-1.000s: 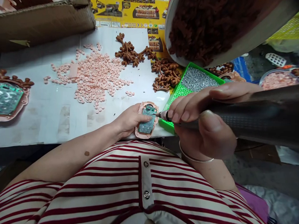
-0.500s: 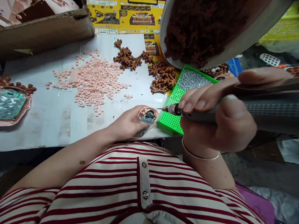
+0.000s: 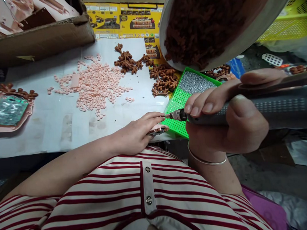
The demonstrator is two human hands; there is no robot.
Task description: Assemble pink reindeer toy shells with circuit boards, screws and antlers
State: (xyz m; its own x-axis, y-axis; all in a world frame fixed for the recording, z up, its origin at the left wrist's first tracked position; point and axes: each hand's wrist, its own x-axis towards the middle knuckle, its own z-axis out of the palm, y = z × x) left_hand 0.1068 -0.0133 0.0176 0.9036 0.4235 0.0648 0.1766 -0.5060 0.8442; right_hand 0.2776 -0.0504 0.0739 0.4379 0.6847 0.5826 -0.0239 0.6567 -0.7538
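My right hand (image 3: 234, 129) is wrapped round a grey electric screwdriver (image 3: 281, 105), its tip pointing left over the edge of a green perforated tray (image 3: 177, 127). Small silvery screws (image 3: 196, 82) fill the tray's far part. My left hand (image 3: 132, 134) grips a small pink plastic housing (image 3: 159, 130), now seen nearly edge-on, between the thumb and the lower fingers. The index and middle fingers of that hand reach to the screwdriver's tip; whether a screw is pinched there is too small to tell.
A heap of small pink plastic parts (image 3: 97, 83) lies on the white board (image 3: 133, 112). Brown branched plastic parts (image 3: 164, 79) lie near the tray. A tilted white tub (image 3: 261, 34) of brown parts looms at the upper right. A cardboard box (image 3: 45, 40) stands far left, above a larger housing with a circuit board (image 3: 9, 110).
My left hand has turned over, tipping the housing from face-up to edge-on, and its fingers have reached right to the screwdriver tip. My right hand has barely moved.
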